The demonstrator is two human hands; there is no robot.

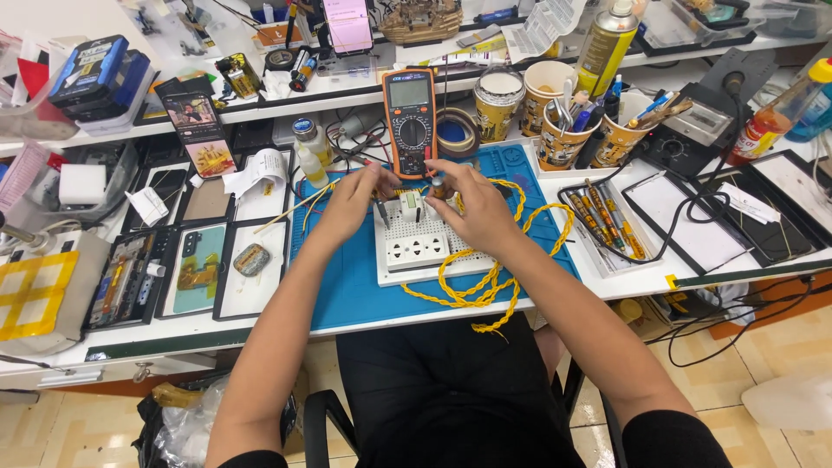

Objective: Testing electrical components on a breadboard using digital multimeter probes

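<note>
On the blue rubber work mat, the person's left hand pinches a thin dark metal probe between narrowed fingers, its tip down at the white plastic socket board. Just right of the probe a small white block stands on that board. The right hand curls closed around a small brown cylindrical part. Twisted yellow wire loops near and right of the board. Beyond the hands lies an orange-cased digital multimeter.
</note>
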